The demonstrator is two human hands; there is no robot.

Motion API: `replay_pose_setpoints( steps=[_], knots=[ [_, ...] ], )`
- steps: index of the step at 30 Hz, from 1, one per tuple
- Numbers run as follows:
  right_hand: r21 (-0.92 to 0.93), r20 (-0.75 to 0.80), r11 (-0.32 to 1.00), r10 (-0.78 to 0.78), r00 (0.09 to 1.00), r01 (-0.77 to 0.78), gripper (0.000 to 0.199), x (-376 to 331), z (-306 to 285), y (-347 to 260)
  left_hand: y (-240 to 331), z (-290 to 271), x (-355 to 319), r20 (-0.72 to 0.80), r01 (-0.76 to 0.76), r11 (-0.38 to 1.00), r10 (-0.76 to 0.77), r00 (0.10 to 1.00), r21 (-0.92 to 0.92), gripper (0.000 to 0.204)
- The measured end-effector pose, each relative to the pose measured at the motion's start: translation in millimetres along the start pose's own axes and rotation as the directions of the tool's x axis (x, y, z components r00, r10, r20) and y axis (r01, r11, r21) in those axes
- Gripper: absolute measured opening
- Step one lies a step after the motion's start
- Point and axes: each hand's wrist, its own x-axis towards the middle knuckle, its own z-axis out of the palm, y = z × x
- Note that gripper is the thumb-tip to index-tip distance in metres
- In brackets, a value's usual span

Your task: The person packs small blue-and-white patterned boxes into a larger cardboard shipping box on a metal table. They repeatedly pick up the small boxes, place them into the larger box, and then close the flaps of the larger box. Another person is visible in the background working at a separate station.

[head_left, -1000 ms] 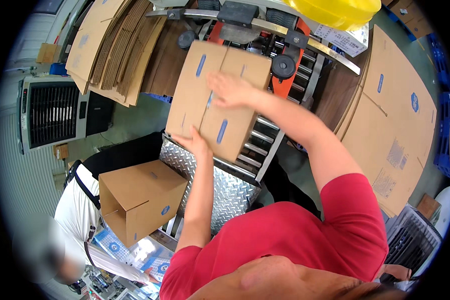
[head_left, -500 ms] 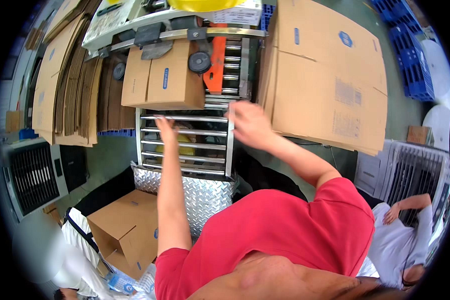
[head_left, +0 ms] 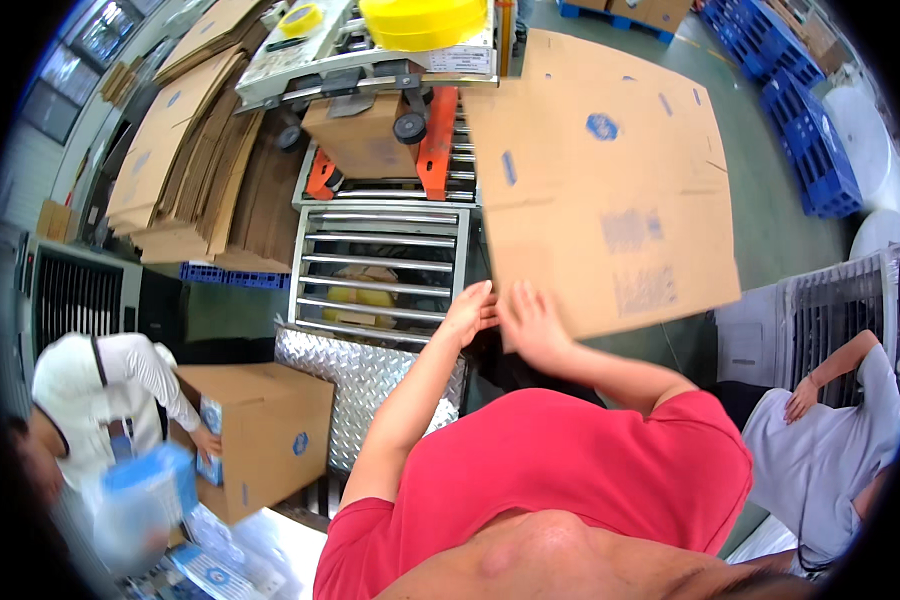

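A large flat cardboard carton (head_left: 560,220), folded and unassembled, tilts at the right with its lower left corner close to me. My right hand (head_left: 540,330) lies on that near corner, fingers stretched out over the board; its edge is slightly blurred. Just left of the carton's edge is my left hand (head_left: 470,313), fingers extended and holding nothing that I can see. Ahead, a closed cardboard box (head_left: 365,140) sits between orange side guides (head_left: 438,145) under the taping machine (head_left: 370,80).
A metal roller conveyor (head_left: 380,237) runs ahead, with a diamond-plate panel (head_left: 370,390) nearer me. Flat cartons (head_left: 185,150) are stacked at left. A co-worker in white (head_left: 120,380) reaches into an open box (head_left: 280,440); another person in grey (head_left: 820,450) stands at right.
My hands have left the conveyor, moving right and nearer to the flat carton. The closed box has gone farther under the machine. The flat carton has shifted left and toward me.
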Motion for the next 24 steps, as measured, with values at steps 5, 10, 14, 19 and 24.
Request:
replay_pose_setpoints(
  steps=[5, 10, 14, 19, 24],
  knots=[
    [0.308, 0.018, 0.889, -0.363, 0.932, 0.340, 0.077, -64, -21, -78, -41, -39, -57, -0.374, -0.486, 0.855, 0.517, 0.770, 0.182, 0.019],
    [0.417, -0.244, 0.802, -0.355, 0.902, 0.428, 0.070, -59, -43, -88, 5, -70, -327, -0.437, -0.565, 0.556, 0.830, 0.345, 0.610, 0.045],
    [0.303, -0.499, 0.617, -0.546, 0.673, 0.726, 0.069, -12, -108, -134, -15, -90, -509, -0.260, -0.235, 0.273, 0.962, 0.084, 0.933, 0.058],
    [-0.020, -0.730, 0.466, -0.611, 0.306, 0.885, 0.076, 73, -199, -200, -48, -36, -536, -0.187, 0.452, 0.044, 0.942, 0.278, 0.891, 0.054],
    [0.111, -0.001, 0.417, -0.908, 0.420, 0.902, 0.067, 118, -208, -228, -100, -17, -482, -0.177, 0.833, 0.038, 0.982, 0.072, 0.551, 0.047]
  ],
)
